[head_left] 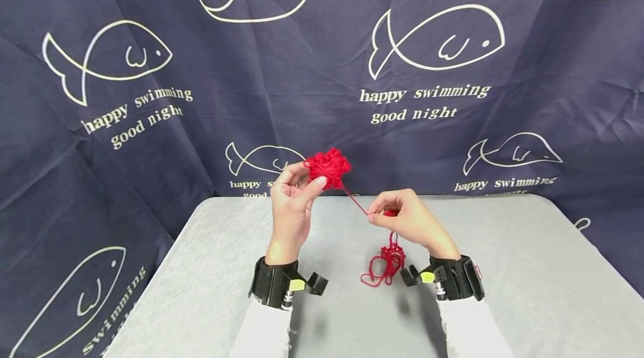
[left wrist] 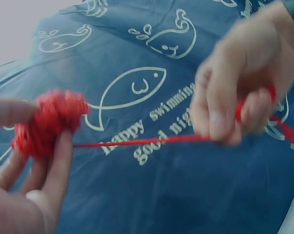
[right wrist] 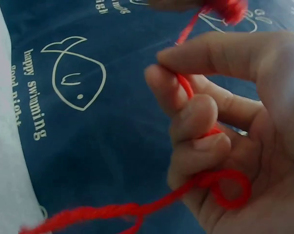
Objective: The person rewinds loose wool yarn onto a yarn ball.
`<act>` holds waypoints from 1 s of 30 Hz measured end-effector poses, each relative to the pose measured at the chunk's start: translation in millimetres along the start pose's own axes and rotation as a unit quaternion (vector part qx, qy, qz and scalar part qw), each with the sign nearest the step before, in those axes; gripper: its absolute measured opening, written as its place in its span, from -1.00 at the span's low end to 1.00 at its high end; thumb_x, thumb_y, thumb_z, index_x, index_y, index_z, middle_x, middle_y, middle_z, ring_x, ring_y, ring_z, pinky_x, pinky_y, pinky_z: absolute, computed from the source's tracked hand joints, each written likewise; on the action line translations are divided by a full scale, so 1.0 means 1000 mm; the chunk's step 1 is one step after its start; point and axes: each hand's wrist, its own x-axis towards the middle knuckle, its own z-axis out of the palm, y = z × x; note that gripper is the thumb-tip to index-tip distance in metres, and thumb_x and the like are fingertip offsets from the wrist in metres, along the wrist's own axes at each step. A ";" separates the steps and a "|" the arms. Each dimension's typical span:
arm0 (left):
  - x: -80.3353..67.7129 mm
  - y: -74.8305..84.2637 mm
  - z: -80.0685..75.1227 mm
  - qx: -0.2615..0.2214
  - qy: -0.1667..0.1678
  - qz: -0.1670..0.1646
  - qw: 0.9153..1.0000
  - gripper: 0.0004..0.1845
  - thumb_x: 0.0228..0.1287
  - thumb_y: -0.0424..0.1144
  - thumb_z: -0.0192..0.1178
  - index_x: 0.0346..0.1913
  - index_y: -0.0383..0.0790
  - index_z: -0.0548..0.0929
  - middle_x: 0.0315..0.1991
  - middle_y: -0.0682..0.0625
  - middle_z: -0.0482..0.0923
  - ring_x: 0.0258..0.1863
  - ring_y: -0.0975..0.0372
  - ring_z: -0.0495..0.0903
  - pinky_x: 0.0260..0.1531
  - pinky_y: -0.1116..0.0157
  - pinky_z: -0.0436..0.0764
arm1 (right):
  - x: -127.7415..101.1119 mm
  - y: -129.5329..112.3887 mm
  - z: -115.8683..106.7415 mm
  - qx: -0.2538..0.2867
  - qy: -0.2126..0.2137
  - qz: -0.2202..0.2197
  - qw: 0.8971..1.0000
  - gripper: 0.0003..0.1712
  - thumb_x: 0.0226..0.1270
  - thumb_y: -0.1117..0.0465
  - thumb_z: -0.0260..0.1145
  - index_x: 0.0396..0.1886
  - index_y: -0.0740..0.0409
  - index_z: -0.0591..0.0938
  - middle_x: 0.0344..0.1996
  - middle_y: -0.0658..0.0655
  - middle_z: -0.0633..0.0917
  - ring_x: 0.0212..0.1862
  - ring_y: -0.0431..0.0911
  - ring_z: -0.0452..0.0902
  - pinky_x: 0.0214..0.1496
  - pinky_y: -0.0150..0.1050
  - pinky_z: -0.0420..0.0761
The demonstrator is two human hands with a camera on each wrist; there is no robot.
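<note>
A bundle of red yarn [head_left: 329, 168], wound into a fluffy ball, is held up above the table by my left hand [head_left: 294, 207], thumb on the near side and fingers behind. From it a single strand [left wrist: 137, 142] runs straight across to my right hand [head_left: 410, 218]. The thumb and forefinger of that hand pinch the strand, and the other fingers curl over more of it, as the right wrist view shows. Below the right palm a small loop of yarn [right wrist: 234, 190] sticks out. Loose yarn [head_left: 389, 260] hangs beneath the right hand in a tangle; whether its lower end touches the table is unclear.
A light grey table [head_left: 211, 268] spreads under both hands. Behind it hangs a dark blue cloth [head_left: 312, 95] printed with white fish and lettering. Each wrist wears a black strap [head_left: 274, 282] with a small camera mount.
</note>
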 end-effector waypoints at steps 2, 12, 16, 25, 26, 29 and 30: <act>0.001 -0.003 -0.003 0.060 0.033 0.015 0.998 -0.66 0.06 -0.69 0.28 -0.13 -0.31 0.65 -0.20 -0.04 0.64 -0.23 0.20 0.66 -0.20 0.33 0.72 | -0.003 -0.005 -0.001 -0.005 -0.016 -0.007 1.000 -0.82 0.17 0.40 0.48 -0.39 0.00 0.76 -0.51 -0.01 0.69 -0.52 -0.14 0.52 -0.47 -0.32 0.50; 0.004 -0.015 -0.019 0.379 0.011 0.085 0.921 -0.71 0.04 -0.58 0.41 -0.13 -0.44 0.63 -0.15 -0.20 0.63 -0.24 0.06 0.67 -0.23 0.23 0.75 | -0.011 -0.027 -0.008 0.011 0.031 -0.053 0.998 -0.84 0.18 0.41 0.48 -0.39 0.04 0.75 -0.56 -0.01 0.63 -0.57 -0.11 0.47 -0.54 -0.30 0.49; 0.003 -0.019 -0.022 0.444 -0.046 0.065 0.892 -0.72 0.01 -0.55 0.41 -0.17 -0.36 0.65 -0.22 -0.16 0.67 -0.26 0.06 0.72 -0.22 0.13 0.76 | -0.012 -0.029 -0.011 0.039 0.075 -0.078 0.993 -0.83 0.16 0.46 0.48 -0.36 0.10 0.76 -0.56 0.03 0.64 -0.57 -0.13 0.45 -0.58 -0.32 0.46; -0.004 -0.014 -0.018 0.520 -0.298 -0.057 0.798 -0.73 0.03 -0.52 0.40 -0.20 -0.20 0.65 -0.28 0.06 0.65 -0.27 0.20 0.66 -0.26 0.29 0.68 | -0.012 -0.031 -0.014 0.134 0.170 -0.077 0.973 -0.89 0.19 0.52 0.44 -0.31 0.32 0.74 -0.50 0.06 0.70 -0.54 -0.17 0.45 -0.54 -0.37 0.45; -0.005 -0.013 -0.017 0.518 -0.326 -0.068 0.788 -0.72 0.03 -0.52 0.40 -0.21 -0.18 0.66 -0.29 0.08 0.65 -0.27 0.22 0.66 -0.26 0.29 0.68 | -0.012 -0.031 -0.015 0.147 0.177 -0.076 0.970 -0.90 0.19 0.52 0.44 -0.30 0.35 0.73 -0.50 0.06 0.70 -0.54 -0.18 0.46 -0.54 -0.38 0.46; -0.007 -0.012 -0.013 0.490 -0.393 -0.098 0.772 -0.73 0.03 -0.53 0.40 -0.23 -0.17 0.67 -0.32 0.12 0.65 -0.29 0.27 0.65 -0.24 0.32 0.69 | -0.010 -0.029 -0.015 0.173 0.198 -0.071 0.962 -0.90 0.20 0.52 0.44 -0.28 0.42 0.70 -0.50 0.07 0.70 -0.53 -0.18 0.46 -0.53 -0.39 0.47; -0.007 -0.011 -0.011 0.478 -0.409 -0.110 0.770 -0.73 0.04 -0.54 0.40 -0.22 -0.17 0.68 -0.33 0.14 0.65 -0.30 0.30 0.65 -0.23 0.35 0.69 | -0.010 -0.029 -0.015 0.180 0.206 -0.069 0.959 -0.90 0.20 0.52 0.43 -0.28 0.45 0.69 -0.50 0.08 0.71 -0.53 -0.17 0.46 -0.53 -0.39 0.48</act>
